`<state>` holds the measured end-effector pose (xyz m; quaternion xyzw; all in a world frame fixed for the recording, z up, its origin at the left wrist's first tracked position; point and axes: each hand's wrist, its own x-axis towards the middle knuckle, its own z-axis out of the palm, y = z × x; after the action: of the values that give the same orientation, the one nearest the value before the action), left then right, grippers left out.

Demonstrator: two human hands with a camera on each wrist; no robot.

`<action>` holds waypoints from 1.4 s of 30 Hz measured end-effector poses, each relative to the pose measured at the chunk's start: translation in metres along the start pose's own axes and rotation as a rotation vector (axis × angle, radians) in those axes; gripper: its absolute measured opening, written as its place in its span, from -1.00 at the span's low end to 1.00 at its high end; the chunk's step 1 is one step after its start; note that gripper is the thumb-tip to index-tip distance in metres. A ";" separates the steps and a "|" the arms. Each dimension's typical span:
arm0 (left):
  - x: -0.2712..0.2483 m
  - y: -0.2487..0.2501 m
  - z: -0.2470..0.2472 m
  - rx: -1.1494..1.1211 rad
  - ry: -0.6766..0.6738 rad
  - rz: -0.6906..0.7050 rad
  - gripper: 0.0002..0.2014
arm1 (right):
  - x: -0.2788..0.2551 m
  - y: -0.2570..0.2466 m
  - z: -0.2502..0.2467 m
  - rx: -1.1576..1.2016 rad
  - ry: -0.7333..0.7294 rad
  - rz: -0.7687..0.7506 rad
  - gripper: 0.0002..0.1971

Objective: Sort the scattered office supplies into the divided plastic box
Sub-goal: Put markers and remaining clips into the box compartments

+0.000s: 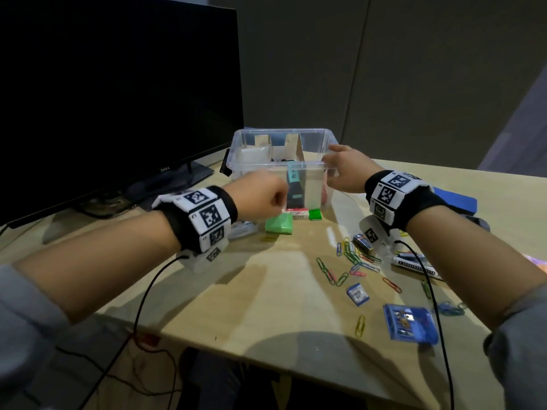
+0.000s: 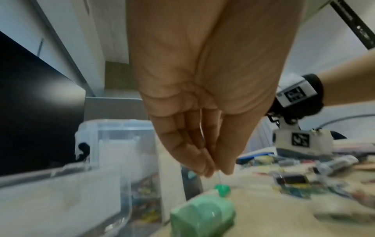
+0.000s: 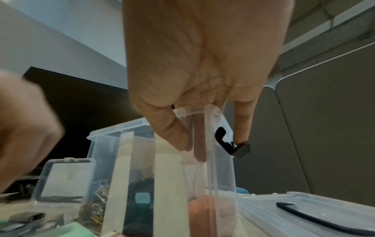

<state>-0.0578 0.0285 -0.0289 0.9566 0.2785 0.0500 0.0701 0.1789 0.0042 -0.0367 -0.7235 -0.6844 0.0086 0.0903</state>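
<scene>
Clear plastic is what the right hand (image 1: 343, 170) is gripping in the head view: the near right corner of the divided plastic box (image 1: 251, 137), which is standing toward the far edge of the desk (image 1: 266, 291) beside the monitor (image 1: 118, 84). The left hand (image 1: 260, 196) is hanging curled in front of the box's near wall, just above a green case (image 1: 278, 223). Paper clips (image 1: 352, 261) are lying scattered toward the desk's right edge, nearer the right hand.

From the left wrist, the fingertips (image 2: 209, 166) are pressing together, pointing down; a thin pale sliver seems to be showing between them, but I cannot tell whether they are pinching anything. The green case (image 2: 202, 214) is lying directly below them, its long axis running toward the camera.

From the right wrist, the thumb (image 3: 168, 128) is sitting inside the rim and the fingers outside, clamping the wall. Cardboard dividers (image 3: 121, 160) are standing upright, with clips heaped in a left compartment.
</scene>
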 end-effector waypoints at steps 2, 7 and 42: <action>-0.007 0.000 0.014 0.089 -0.121 -0.012 -0.87 | 0.000 -0.001 0.000 -0.005 -0.002 0.005 -0.71; -0.011 0.004 0.035 0.225 -0.269 -0.051 -0.88 | -0.001 -0.002 -0.002 -0.012 -0.022 -0.004 -0.64; 0.052 0.078 0.068 -0.021 -0.422 0.230 -0.75 | -0.013 0.002 -0.002 0.188 0.008 -0.068 -0.66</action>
<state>0.0357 -0.0157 -0.0800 0.9704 0.1462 -0.1406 0.1308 0.1804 -0.0089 -0.0367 -0.6882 -0.7043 0.0669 0.1608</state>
